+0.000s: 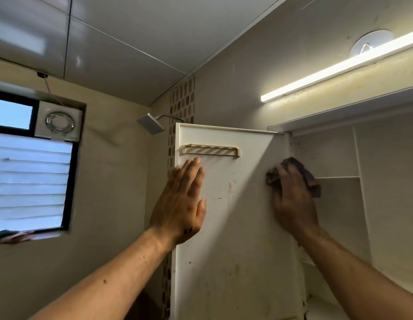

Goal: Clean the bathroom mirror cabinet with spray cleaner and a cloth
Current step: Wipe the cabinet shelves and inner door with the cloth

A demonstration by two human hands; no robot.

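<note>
Your view looks up at the mirror cabinet (385,158), its door (228,250) swung open toward you so the pale inner face shows; the door's long axis runs straight up and down, with the free edge on your left and the hinge edge on your right, where it meets the cabinet body. Your left hand (181,202) lies flat on the inner face near the free edge, its fingers (194,172) straight and pressed together, pointing up, their tips just below a small slotted rack (211,150) fixed across the top of the door; it holds nothing and appears to steady the door. Your right hand (293,199) is at the hinge edge, at about the height of your left fingertips; its fingers curl over a bunched dark cloth (313,181) and press it against the seam between door and cabinet; cloth pokes out above and to the right of the hand, in front of a white shelf (337,177) inside. The relation that matters for the next stroke: brown spots and smears lie on the door's face below and to the left of the cloth, between your two hands and on down the panel; the right hand, carrying the cloth, is the nearer one, so a wipe would likely run downward along the long axis and leftward toward your flat palm. The spray cleaner is not in view; a lit tube light (339,70) glows above.
</note>
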